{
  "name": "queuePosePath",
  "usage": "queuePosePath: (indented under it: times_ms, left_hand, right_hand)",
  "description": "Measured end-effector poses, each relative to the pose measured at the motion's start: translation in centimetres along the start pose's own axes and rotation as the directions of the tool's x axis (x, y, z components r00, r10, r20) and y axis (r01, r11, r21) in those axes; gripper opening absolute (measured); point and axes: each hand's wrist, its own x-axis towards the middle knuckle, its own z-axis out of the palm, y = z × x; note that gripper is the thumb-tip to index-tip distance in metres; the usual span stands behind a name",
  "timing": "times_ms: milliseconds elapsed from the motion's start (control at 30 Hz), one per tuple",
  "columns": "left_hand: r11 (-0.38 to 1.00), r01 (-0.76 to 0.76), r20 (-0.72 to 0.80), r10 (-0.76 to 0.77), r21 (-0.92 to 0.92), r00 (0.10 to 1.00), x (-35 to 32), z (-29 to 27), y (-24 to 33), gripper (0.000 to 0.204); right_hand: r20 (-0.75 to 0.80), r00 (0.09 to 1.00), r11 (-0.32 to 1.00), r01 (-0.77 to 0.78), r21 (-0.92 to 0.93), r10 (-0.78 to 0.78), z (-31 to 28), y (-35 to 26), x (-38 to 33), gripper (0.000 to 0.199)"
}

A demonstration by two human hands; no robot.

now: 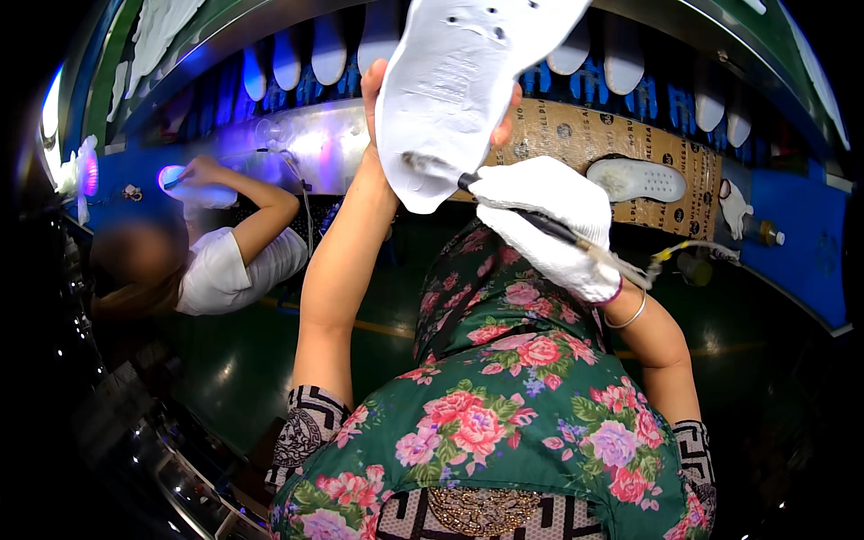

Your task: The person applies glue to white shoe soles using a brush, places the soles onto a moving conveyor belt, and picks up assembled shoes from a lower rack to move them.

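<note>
My bare left hand (371,99) holds up a white shoe sole (441,99), its fingers wrapped around both side edges. The palm is hidden behind the sole. Several small dark holes show near the sole's upper end. In a white knitted glove, my right hand (553,220) is closed on a slim dark-handled brush (468,181). The brush's blurred bristles touch the sole's face near its lower, rounded end. A thin tube (630,270) with a yellow piece runs from the brush's back end past my wrist.
A perforated pale insole (634,180) lies on printed brown cardboard (558,135) at right. Several soles hang on blue holders along a rack (328,54). A bottle (765,232) stands on the blue surface. At left, another person (243,261) works under bluish light.
</note>
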Motion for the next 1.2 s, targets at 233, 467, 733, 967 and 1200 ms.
queuePosePath:
  times_ms: [233, 467, 733, 967, 1200]
  left_hand:
    - [0.974, 0.146, -0.107, -0.166, -0.175, 0.98, -0.1, 0.6, 1.8, 0.108]
    - [0.962, 0.117, -0.057, -0.106, 0.247, 0.993, 0.0, 0.8, 1.7, 0.104]
    - [0.973, 0.124, -0.055, -0.116, 0.194, 0.992, 0.4, 0.6, 2.3, 0.106]
    - [0.952, 0.083, -0.117, -0.05, 0.296, 0.992, 0.4, 0.9, 2.5, 0.103]
    - [1.0, -0.012, -0.169, 0.016, 0.028, 0.986, -0.9, 0.3, 2.6, 0.089]
  right_hand:
    - [0.209, 0.947, 0.93, 0.288, -0.227, -0.243, 1.7, 0.0, -2.0, 0.037]
    - [0.117, 0.981, 0.984, 0.164, -0.071, -0.155, 0.4, -0.1, -0.3, 0.028]
    - [0.275, 0.948, 0.983, 0.18, -0.043, -0.161, 0.9, -0.3, -1.2, 0.03]
    - [0.19, 0.976, 0.991, 0.122, -0.056, -0.109, 1.5, 0.4, -0.2, 0.025]
    - [0.16, 0.936, 0.908, -0.345, 0.238, 0.314, 1.5, 0.5, 0.4, 0.02]
